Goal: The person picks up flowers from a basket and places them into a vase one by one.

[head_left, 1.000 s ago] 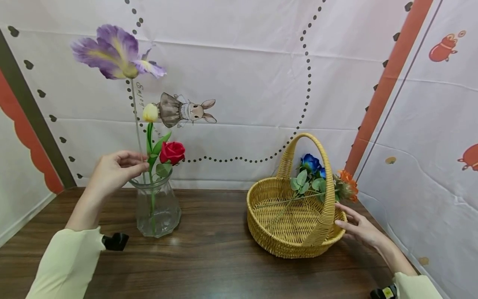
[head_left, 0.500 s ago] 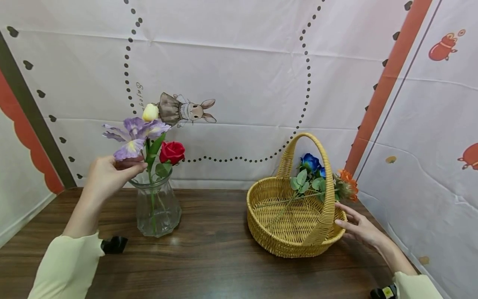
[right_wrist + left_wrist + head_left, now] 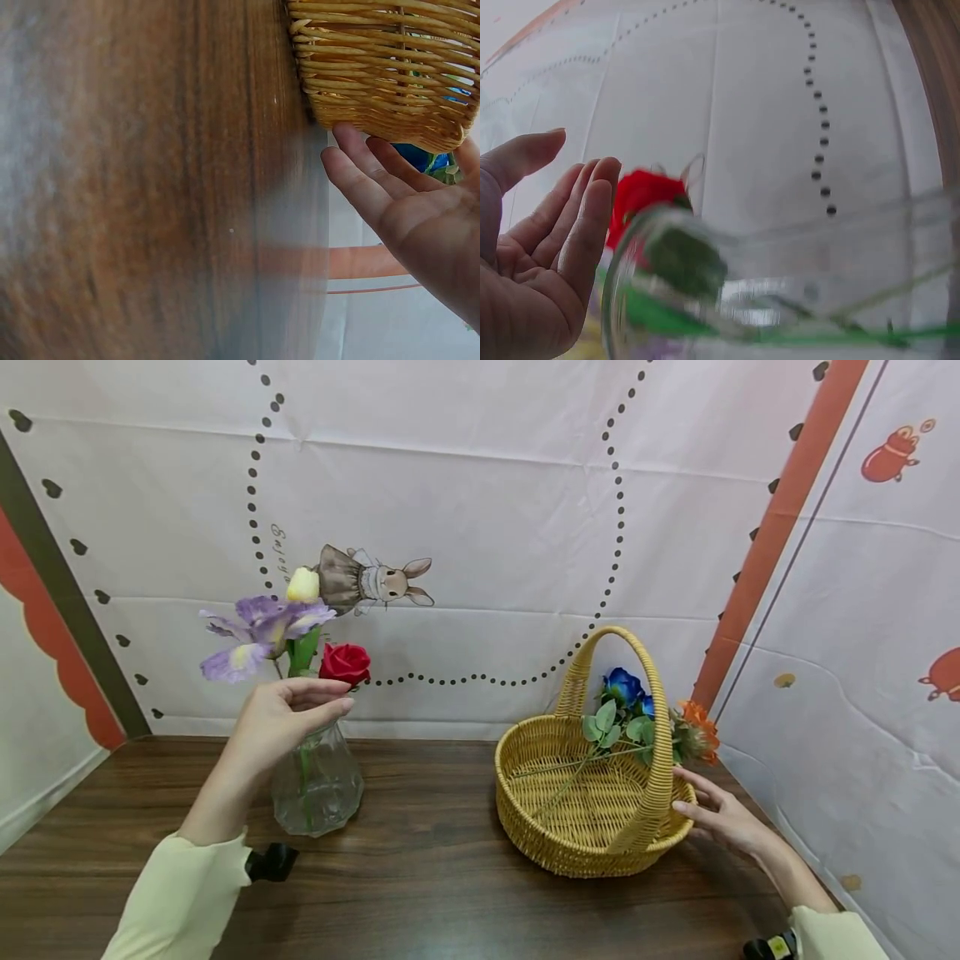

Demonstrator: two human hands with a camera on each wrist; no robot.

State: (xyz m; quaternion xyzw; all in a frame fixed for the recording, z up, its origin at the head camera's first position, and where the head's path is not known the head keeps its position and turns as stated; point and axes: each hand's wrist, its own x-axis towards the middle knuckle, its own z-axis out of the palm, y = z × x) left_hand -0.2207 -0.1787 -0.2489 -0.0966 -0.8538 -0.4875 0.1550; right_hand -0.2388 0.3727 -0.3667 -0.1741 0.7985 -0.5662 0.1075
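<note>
My left hand [image 3: 292, 718] is over the mouth of a clear glass vase [image 3: 318, 793], fingers extended and nothing held. In the left wrist view its fingers [image 3: 577, 232] are beside the glass rim and the red rose [image 3: 641, 199]. The vase holds a purple iris [image 3: 262, 627], a pale yellow tulip [image 3: 303, 585] and the red rose; the hand hides part of their stems. My right hand [image 3: 723, 818] touches the rim of a yellow wicker basket [image 3: 540, 835]. Its fingers lie fairly straight against the basket's side in the right wrist view.
Blue flowers [image 3: 624, 687] and an orange flower [image 3: 697, 731] lie in the basket, their heads toward the back right rim. An arched handle [image 3: 656, 693] spans the basket. The brown wooden table [image 3: 420, 827] ends at a printed cloth backdrop [image 3: 465, 527].
The purple iris came down into the vase among the other flowers. My left hand let go of its stem and moved right, over the vase mouth. My right hand stayed at the basket.
</note>
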